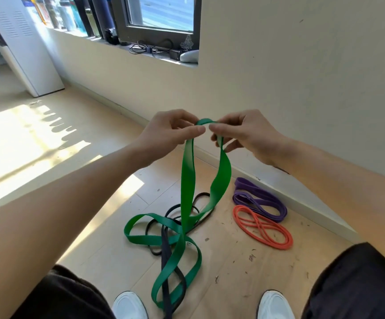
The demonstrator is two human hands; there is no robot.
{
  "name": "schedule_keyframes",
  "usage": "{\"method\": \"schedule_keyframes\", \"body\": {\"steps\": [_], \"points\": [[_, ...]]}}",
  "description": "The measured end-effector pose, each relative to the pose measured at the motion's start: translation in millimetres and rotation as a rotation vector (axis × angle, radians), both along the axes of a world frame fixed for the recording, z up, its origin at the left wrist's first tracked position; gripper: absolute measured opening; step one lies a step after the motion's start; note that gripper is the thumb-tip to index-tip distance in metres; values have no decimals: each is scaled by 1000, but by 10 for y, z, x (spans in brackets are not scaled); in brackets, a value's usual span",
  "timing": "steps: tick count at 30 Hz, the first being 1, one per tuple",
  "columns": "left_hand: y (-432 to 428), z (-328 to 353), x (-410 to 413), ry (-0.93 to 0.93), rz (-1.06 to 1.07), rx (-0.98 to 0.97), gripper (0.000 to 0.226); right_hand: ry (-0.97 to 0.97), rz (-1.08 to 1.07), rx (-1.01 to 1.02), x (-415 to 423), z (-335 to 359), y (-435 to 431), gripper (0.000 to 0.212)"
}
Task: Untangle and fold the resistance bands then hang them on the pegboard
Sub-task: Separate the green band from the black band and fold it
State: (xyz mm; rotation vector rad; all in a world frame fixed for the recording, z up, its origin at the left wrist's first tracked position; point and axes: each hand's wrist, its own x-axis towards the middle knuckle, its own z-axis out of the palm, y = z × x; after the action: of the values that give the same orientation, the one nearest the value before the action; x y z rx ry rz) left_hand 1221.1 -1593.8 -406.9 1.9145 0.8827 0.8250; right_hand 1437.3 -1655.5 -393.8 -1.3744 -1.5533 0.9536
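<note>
I held my left hand (173, 132) and right hand (244, 137) close together, each pinching the top of the green band (188, 180). Its lower loops lay on the floor (233, 272), wound through the black band (166, 254). Pulling upward, I judged, could tighten that snarl.

The place looked like a room in a home, with one corner given over to exercise. A pale wood-patterned floor (233, 261) met plain cream walls (302, 77) along a low skirting board (306, 207). A dark-framed window (159, 31) sat above a sill (83, 36) crowded with a row of drink bottles (78, 14) and a coil of cables (150, 48). A tall white cabinet (25, 47) with vent slots stood at the left. Sunlight fell across the floor, and coiled exercise bands (262, 226) lay near the wall.
</note>
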Motion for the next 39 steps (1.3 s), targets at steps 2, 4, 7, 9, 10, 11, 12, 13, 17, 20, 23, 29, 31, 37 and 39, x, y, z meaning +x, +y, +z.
{"method": "schedule_keyframes", "body": {"steps": [2,4,7,9,10,11,12,13,17,20,23,29,31,37,39], "points": [[-36,-19,62,-42,-50,-77,35,117,-57,8,-5,105,-2,25],[-72,-124,137,13,-118,-177,46,184,-101,19,-4,165,-14,26],[-115,-282,241,61,-186,-332,61,226,-125,47,42,203,-43,23],[-150,-311,307,26,-237,-438,59,260,-130,65,90,228,-64,25],[-172,-310,339,12,-277,-484,56,289,-138,73,119,248,-74,25],[-203,-308,374,11,-322,-515,55,327,-147,79,149,266,-82,24],[-237,-309,409,22,-359,-528,54,367,-156,78,178,282,-88,21],[-263,-319,447,30,-385,-532,53,402,-164,71,206,295,-95,18],[-345,-297,574,-1,-362,-490,39,497,-184,61,300,319,-113,16],[-327,-273,589,-76,-254,-492,33,523,-200,64,398,325,-127,25],[-255,-215,507,-66,-232,-452,35,490,-245,48,558,267,-128,21],[-52,-78,309,-177,-127,-399,22,425,-192,-190,804,67,-113,9],[17,-64,249,-240,-82,-439,24,115,-100,-290,833,-12,-141,17],[67,-76,136,-82,-125,-435,26,-462,-65,32,591,49,-171,79],[49,-83,143,-47,-163,-421,32,-560,-1,110,407,62,-164,96]]}}
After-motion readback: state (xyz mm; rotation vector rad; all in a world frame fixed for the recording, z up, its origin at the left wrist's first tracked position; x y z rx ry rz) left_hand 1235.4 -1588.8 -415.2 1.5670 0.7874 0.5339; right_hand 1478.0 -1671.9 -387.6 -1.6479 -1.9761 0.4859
